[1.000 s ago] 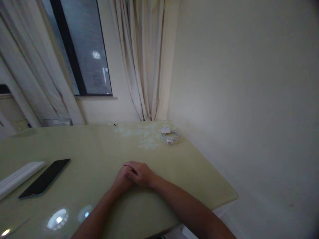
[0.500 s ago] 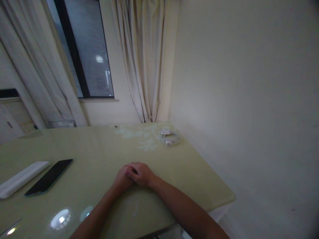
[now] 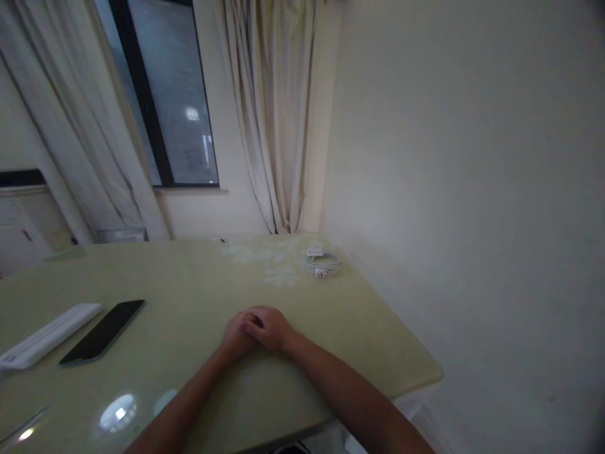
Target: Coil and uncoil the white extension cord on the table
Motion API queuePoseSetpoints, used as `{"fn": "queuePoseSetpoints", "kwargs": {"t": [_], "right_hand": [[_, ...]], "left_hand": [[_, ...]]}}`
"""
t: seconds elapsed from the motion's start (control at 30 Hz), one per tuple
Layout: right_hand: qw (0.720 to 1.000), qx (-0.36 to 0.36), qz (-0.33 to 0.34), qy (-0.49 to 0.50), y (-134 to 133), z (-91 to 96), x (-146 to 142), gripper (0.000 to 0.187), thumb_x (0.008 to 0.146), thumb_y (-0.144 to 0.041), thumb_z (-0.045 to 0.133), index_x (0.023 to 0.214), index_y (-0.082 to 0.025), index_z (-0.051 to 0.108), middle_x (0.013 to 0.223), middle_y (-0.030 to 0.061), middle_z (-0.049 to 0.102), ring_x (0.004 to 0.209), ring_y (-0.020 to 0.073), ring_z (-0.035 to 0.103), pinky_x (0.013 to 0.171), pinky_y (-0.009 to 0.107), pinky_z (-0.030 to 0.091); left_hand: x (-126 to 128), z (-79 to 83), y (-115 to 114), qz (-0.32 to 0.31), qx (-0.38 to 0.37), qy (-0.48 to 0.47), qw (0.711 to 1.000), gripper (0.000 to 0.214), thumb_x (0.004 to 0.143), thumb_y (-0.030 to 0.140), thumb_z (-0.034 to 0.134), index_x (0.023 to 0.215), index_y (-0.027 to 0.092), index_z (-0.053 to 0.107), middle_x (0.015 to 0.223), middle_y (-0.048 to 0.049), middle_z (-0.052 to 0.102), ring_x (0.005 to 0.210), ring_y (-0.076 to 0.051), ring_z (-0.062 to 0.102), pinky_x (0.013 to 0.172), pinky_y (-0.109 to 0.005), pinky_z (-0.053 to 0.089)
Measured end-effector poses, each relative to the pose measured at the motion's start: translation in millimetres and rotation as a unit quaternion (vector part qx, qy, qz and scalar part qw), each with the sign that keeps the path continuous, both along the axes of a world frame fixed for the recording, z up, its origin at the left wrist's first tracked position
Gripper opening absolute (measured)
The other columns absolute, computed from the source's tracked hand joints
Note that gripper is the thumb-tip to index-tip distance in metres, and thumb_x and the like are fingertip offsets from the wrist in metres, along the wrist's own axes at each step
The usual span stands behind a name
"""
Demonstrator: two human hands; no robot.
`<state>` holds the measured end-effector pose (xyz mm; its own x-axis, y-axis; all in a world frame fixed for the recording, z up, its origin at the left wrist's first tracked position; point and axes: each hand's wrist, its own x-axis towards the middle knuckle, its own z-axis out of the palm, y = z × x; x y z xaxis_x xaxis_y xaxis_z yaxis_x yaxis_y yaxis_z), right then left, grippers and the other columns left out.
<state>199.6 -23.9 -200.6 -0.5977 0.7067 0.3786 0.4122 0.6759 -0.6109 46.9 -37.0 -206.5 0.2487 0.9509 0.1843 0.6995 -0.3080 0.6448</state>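
Observation:
My left hand (image 3: 236, 337) and my right hand (image 3: 271, 327) rest together on the pale yellow-green tabletop (image 3: 198, 277). The right one lies folded over the left, its fingers wrapped round it and its thumb crossing in front. Most of the left fingers are hidden beneath the right hand, so their shape cannot be made out. No object shows in either hand. Beyond them, near the wall, sits a coiled white cable (image 3: 326, 261) with a white plug-like block (image 3: 314, 251).
Off to the left lie a dark flat tablet-like slab (image 3: 103, 333) and a long white bar-shaped object (image 3: 50, 337). A wall (image 3: 449, 189) borders the table's right side. Curtains (image 3: 278, 126) and a window (image 3: 177, 94) are behind it. Lamp reflections (image 3: 118, 413) shine on the tabletop.
The view has shifted slightly, so the objects on the left appear a little farther right. My hands stay folded together in the same place on the table.

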Motion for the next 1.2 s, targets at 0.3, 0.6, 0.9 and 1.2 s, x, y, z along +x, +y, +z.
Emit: {"fn": "queuePoseSetpoints", "kwargs": {"t": [0.3, 0.6, 0.9, 1.2], "right_hand": [[1.0, 0.012, -0.005, 0.011, 1, -0.1, 1, 0.051, 0.103, -0.065, 0.05, 0.104, -0.02, 0.072, 0.1, 0.0072, 0.075, 0.09, 0.0207, 0.065, 0.083, 0.03, 0.046], [1.0, 0.002, -0.019, -0.001, 0, 0.7, 0, 0.048, 0.102, -0.065, 0.052, 0.102, -0.02, 0.07, 0.097, 0.0054, 0.074, 0.085, 0.0191, 0.062, 0.078, 0.028, 0.043], [0.997, 0.047, -0.045, -0.033, 4, -2.4, -8, 0.041, 0.103, -0.059, 0.054, 0.103, -0.02, 0.064, 0.099, 0.0063, 0.07, 0.087, 0.0199, 0.058, 0.082, 0.031, 0.043], [0.994, 0.066, -0.061, -0.059, 4, 0.5, -12, 0.043, 0.103, -0.06, 0.05, 0.105, -0.02, 0.063, 0.101, 0.008, 0.07, 0.09, 0.022, 0.06, 0.081, 0.032, 0.045]], "left_hand": [[3, 3.8, -3, 0.017, 0.017, 0.009, 1.0, 0.02, 0.078, 0.024, 0.063, 0.08, 0.02, 0.082, 0.084, -0.0106, 0.081, 0.081, -0.023, 0.076, 0.077, -0.03, 0.057], [3, 3.8, 0, 0.018, 0.017, 0.011, 1.0, 0.019, 0.077, 0.022, 0.062, 0.079, 0.019, 0.08, 0.083, -0.0098, 0.081, 0.079, -0.023, 0.075, 0.077, -0.031, 0.057], [-1, -0.7, 9, 0.018, 0.026, 0.005, 0.999, 0.013, 0.076, 0.019, 0.063, 0.074, 0.017, 0.076, 0.079, -0.0096, 0.078, 0.074, -0.021, 0.071, 0.076, -0.031, 0.056], [-3, -4.4, 10, 0.009, 0.042, -0.013, 0.999, 0.013, 0.077, 0.018, 0.061, 0.07, 0.017, 0.072, 0.073, -0.0076, 0.076, 0.068, -0.019, 0.069, 0.07, -0.027, 0.053]]}}
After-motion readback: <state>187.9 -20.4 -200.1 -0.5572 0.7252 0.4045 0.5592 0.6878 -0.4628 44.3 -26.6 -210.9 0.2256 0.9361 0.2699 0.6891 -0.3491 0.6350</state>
